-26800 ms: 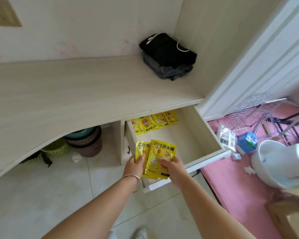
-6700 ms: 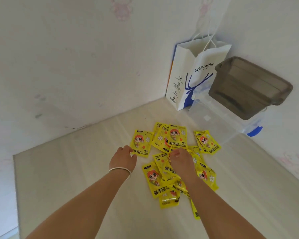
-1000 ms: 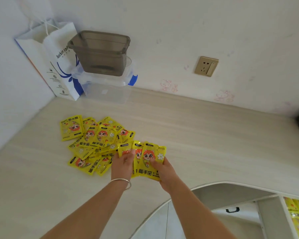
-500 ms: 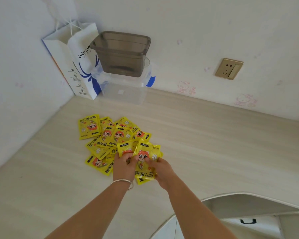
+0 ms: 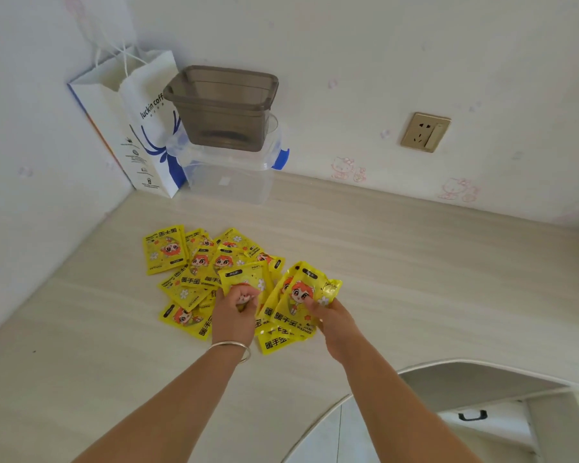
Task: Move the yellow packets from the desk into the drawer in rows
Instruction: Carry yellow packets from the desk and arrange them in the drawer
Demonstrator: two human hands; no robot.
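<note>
Both hands grip packets: left hand (image 5: 236, 307) one, right hand (image 5: 331, 317) a fanned stack; loose pile (image 5: 198, 265) lies toward the surface's left-rear corner, nearer the left.

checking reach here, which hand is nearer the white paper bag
Left. The left hand is below and right of the white paper bag; the right hand is farther right.
</note>
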